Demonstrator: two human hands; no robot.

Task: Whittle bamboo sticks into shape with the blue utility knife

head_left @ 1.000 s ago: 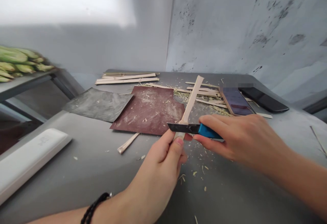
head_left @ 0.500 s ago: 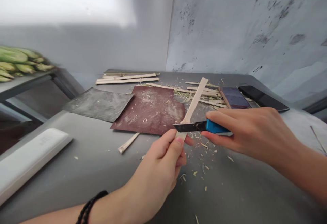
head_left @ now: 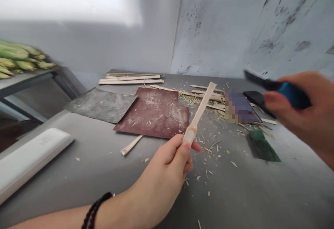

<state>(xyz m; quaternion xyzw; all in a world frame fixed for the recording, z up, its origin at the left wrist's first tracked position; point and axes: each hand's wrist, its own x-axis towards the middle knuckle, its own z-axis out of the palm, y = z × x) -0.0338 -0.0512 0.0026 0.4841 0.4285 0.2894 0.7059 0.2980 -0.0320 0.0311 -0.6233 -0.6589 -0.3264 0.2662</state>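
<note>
My left hand [head_left: 169, 173] is closed around the lower end of a pale bamboo strip [head_left: 202, 109], which slants up and to the right. A knot and a smooth, whittled patch show just above my thumb. Over on the right, my right hand [head_left: 300, 107] is raised, gripping a utility knife [head_left: 292, 91] with a blue handle and a dark blade. The knife is blurred by motion, its blade pointing up and left, apart from the strip. Behind the strip lies a dark red sandpaper sheet [head_left: 156, 114] sprinkled with shavings.
Grey sandpaper [head_left: 101, 105] overlaps the red sheet. Bamboo strips [head_left: 132, 80] lie along the table's back edge, with shavings [head_left: 193, 98] to their right. Two phones, one purplish [head_left: 241, 105] and one black [head_left: 254, 98], lie right. A white case [head_left: 33, 159] sits left; green scrap [head_left: 264, 147] lies right.
My right hand has lifted the knife off the bamboo strip and swung it up and right, uncovering the green scrap. The left hand keeps its hold on the strip, almost unmoved.
</note>
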